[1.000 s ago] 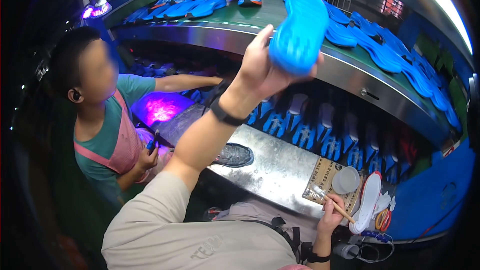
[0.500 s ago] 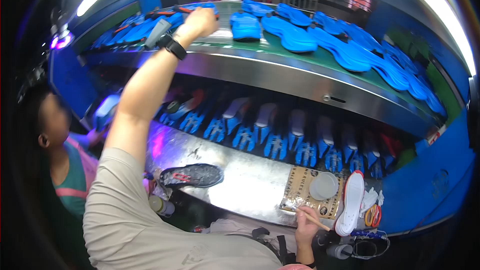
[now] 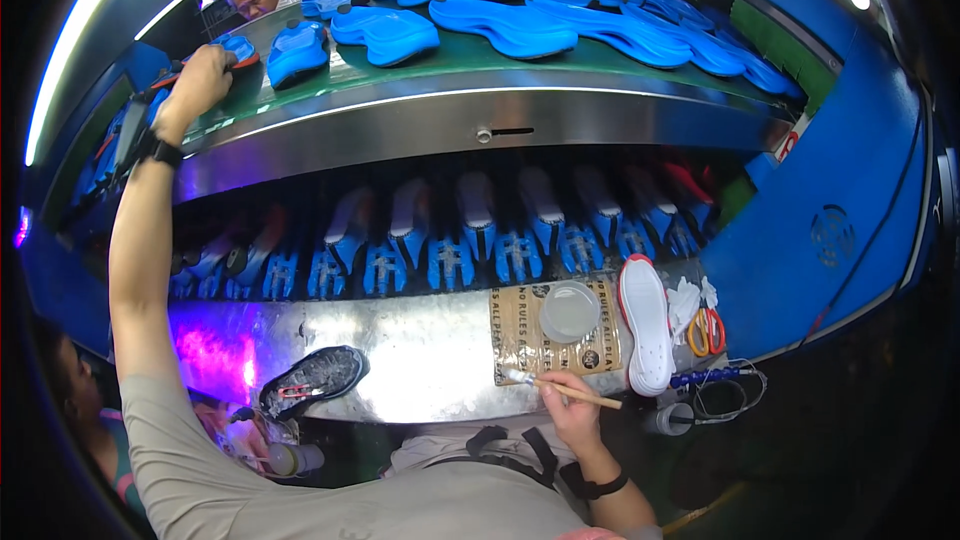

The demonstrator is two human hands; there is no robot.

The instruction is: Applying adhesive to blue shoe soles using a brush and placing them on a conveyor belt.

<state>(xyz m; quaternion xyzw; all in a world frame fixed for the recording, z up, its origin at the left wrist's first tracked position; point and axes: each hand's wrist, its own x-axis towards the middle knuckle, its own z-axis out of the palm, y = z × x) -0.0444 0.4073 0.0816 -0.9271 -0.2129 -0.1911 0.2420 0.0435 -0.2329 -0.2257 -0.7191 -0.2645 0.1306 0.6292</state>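
Observation:
My left hand (image 3: pixel 200 85) reaches far up and left to the upper green belt, its fingers curled at a blue shoe sole with an orange-red edge (image 3: pixel 240 52). Part of that sole is hidden behind the hand. Low and right of centre, my right hand (image 3: pixel 572 412) grips a brush (image 3: pixel 583 397) by its wooden handle. Its pale bristles are over the near edge of a brown printed sheet (image 3: pixel 515 335). A round tub of pale liquid (image 3: pixel 570 312) stands on this sheet. Toward the left end of the metal bench lies a dark shoe (image 3: pixel 315 382).
Several blue soles (image 3: pixel 500 25) cover the upper belt (image 3: pixel 350 80). Below it, a row of shoe parts on blue supports (image 3: pixel 450 260) lines the bench's back. Right of the sheet are a white sole with a red rim (image 3: pixel 645 325) and scissors (image 3: pixel 706 330). People are at left and beyond the belt.
The view has swung right, so most things appear further left. My left hand stays on the upper belt at the orange-edged sole. My right hand still grips the brush, now held flatter.

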